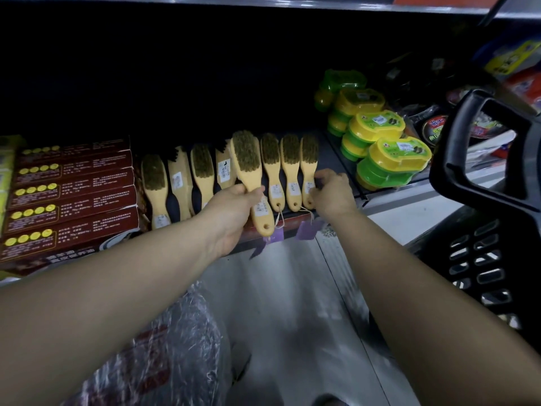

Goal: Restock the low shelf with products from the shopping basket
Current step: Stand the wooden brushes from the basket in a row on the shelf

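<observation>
A row of several wooden brushes lies on the low shelf, bristles up and handles toward me. My left hand grips the handle of one wooden brush, held above the row near its middle. My right hand holds the handle of the rightmost brush, fingers curled on it. Purple tags hang from two handles over the shelf edge. The black shopping basket stands at the right, its handle raised.
Dark red boxes are stacked on the shelf's left. Yellow-and-green plastic cases line the right side past a divider. A plastic-wrapped bundle lies on the grey floor below my arms. The shelf's back is dark.
</observation>
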The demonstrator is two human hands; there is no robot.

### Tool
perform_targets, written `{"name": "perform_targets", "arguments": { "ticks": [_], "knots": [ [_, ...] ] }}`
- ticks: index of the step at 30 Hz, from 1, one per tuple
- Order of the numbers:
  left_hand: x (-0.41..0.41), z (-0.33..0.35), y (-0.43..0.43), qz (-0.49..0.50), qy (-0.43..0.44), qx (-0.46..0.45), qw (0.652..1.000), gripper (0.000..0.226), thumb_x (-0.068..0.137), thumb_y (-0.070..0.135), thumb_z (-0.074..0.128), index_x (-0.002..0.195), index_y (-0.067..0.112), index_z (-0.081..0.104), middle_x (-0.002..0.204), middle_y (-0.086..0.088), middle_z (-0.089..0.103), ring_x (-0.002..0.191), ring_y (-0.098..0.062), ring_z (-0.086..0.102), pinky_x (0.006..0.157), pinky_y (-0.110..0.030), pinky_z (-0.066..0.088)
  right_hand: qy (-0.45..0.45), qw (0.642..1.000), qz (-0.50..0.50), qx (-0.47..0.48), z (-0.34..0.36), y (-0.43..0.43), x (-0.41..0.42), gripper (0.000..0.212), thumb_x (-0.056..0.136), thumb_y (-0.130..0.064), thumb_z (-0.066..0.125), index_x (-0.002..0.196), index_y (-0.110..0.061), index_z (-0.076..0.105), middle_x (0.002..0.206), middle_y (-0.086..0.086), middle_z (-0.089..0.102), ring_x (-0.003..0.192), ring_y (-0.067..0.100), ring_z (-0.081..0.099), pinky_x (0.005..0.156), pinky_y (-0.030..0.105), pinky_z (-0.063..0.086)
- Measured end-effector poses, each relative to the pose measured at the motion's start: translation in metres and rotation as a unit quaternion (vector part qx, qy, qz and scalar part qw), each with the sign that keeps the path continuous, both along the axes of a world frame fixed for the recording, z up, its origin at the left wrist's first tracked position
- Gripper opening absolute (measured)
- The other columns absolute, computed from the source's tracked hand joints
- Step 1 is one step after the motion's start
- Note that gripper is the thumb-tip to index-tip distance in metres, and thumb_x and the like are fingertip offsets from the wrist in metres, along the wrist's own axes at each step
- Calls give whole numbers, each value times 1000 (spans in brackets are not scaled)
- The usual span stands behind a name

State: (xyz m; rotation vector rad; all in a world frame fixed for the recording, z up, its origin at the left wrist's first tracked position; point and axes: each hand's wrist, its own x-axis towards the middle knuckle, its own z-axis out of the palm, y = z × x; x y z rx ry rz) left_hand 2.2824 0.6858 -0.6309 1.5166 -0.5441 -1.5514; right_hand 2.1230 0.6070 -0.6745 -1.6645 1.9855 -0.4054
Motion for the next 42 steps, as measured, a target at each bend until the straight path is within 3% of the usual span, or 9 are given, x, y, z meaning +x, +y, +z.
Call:
{"name": "perform_targets", "arguments": {
  "ticks": [4,7,10,15,21,28,34,39,42],
  "knots": [
    [7,-5,1,6,-10,-15,1000,10,90,12,60,98,14,66,88,-1,67,82,-14,62,79,-29,54,-55,991,35,-117,20,13,18,22,93,-14,49,110,-11,63,115,11,54,102,23,51,80,25,36],
    [12,-5,-1,28,3,-35,999,13,89,9,61,100,12,66,90,-3,67,77,-12,63,57,-17,55,-259,959,111,37,40,26,36,24,92,-33,52,98,-17,69,92,-5,68,84,7,61,71,21,43],
    [15,-2,-3,28,18,-50,998,11,90,13,60,98,16,67,92,-3,69,82,-12,65,63,-17,56,-348,900,198,175,43,35,41,13,88,-26,62,101,-25,67,91,-5,72,89,9,67,85,26,52],
    [14,-1,-5,-13,-12,-36,999,12,91,19,59,100,12,63,84,-5,60,71,-12,56,60,-14,55,-396,909,95,85,35,27,31,24,89,-8,60,113,-11,60,93,1,68,80,9,67,73,27,55],
    [18,-4,0,-65,-41,-29,997,21,91,15,59,111,11,61,84,-2,61,77,-9,58,62,-12,54,-204,964,-143,-89,18,3,-13,26,92,-16,56,116,-6,58,101,5,63,88,17,57,80,30,44],
    [20,-3,1,-70,-48,-20,996,15,91,12,57,105,13,64,84,-2,63,81,-10,59,70,-18,51,-101,987,-112,-52,4,-2,-16,25,93,-15,53,114,-3,59,111,14,64,104,31,58,81,33,42],
    [19,-2,4,-91,-46,-30,994,11,91,12,58,98,14,66,86,-3,64,79,-11,60,59,-14,53,11,998,-54,-27,2,8,-14,30,92,-2,37,113,-7,58,113,17,61,109,35,51,79,33,40],
    [4,8,6,-128,-99,-71,984,11,91,14,58,99,16,65,90,-1,64,83,-11,60,77,-20,53,5,991,-110,-82,40,19,9,37,92,-6,43,129,-13,46,131,15,45,121,35,38,93,38,35],
    [-19,30,8,-153,-116,-154,969,11,91,10,57,90,19,63,85,0,64,75,-8,58,60,-11,47,-107,977,-134,-127,85,29,33,32,92,-8,47,123,-15,49,128,13,47,118,33,43,95,36,37]
  ]
}}
